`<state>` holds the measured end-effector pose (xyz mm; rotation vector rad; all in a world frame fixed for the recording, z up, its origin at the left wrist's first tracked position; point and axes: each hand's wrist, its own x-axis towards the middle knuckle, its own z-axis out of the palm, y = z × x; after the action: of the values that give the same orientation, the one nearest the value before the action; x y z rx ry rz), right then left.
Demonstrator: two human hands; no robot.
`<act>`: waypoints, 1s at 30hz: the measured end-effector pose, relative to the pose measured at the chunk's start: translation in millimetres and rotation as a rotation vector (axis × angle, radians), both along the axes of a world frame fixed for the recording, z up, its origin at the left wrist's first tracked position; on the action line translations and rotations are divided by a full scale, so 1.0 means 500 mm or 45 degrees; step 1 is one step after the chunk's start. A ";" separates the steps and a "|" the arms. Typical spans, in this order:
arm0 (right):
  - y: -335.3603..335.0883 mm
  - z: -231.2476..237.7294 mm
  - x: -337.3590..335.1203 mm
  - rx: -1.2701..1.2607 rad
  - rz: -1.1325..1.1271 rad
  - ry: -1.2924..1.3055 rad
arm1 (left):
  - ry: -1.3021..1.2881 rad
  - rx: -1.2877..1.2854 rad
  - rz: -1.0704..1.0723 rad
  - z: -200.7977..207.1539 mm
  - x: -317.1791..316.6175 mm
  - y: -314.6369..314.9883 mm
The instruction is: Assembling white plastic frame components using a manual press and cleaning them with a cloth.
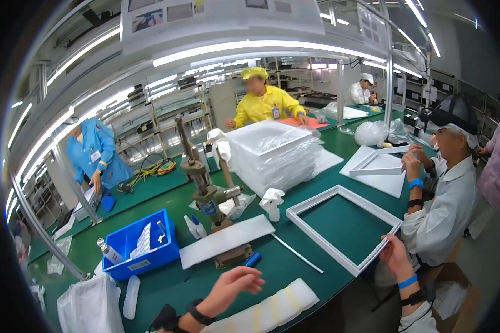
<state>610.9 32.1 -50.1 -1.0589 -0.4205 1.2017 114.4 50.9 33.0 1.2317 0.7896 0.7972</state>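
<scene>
My right hand (395, 256) is closed on the near right corner of a white rectangular frame (318, 246), which lies over the green table (344, 219). Near the front edge, my left hand (236, 286) hovers with fingers loosely stretched and nothing visible in it. Just beyond its fingers is a blue pen-like object (253, 260). A white foam strip with yellowish bands (269, 307) lies beside that hand. Further off, a white foam slab (228, 240) rests on the base of a hand lever press (204, 191). A thin white rod (297, 252) lies between slab and frame.
A blue bin (140, 244) with a bottle and small parts stands left. A tall stack of wrapped white frames (275, 152) fills the back. At right, a co-worker in white (441, 194) handles another frame (378, 162). Crumpled white wrap (271, 204) sits near the press.
</scene>
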 end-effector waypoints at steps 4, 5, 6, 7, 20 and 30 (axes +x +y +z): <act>0.032 0.011 0.009 -0.035 0.109 -0.218 | 0.037 -0.054 0.367 -0.027 -0.148 -0.027; 0.035 0.011 0.019 -0.088 0.110 -0.270 | 0.011 -0.070 0.434 -0.040 -0.179 -0.027; 0.042 0.013 0.022 -0.146 0.120 -0.325 | -0.014 -0.093 0.510 -0.058 -0.212 -0.029; 0.045 0.019 0.024 -0.168 0.124 -0.370 | -0.027 -0.099 0.573 -0.056 -0.237 -0.046; 0.080 0.052 -0.034 -0.135 0.013 -1.899 | 0.321 0.292 0.637 -0.148 -0.284 -0.099; 0.131 0.215 -0.653 1.402 1.237 -1.859 | 0.258 0.291 0.808 -0.112 -0.297 -0.140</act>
<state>284.6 97.7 57.4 -0.4940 -2.5842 0.4800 -34.1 -19.0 -23.2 1.2879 1.3161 1.3161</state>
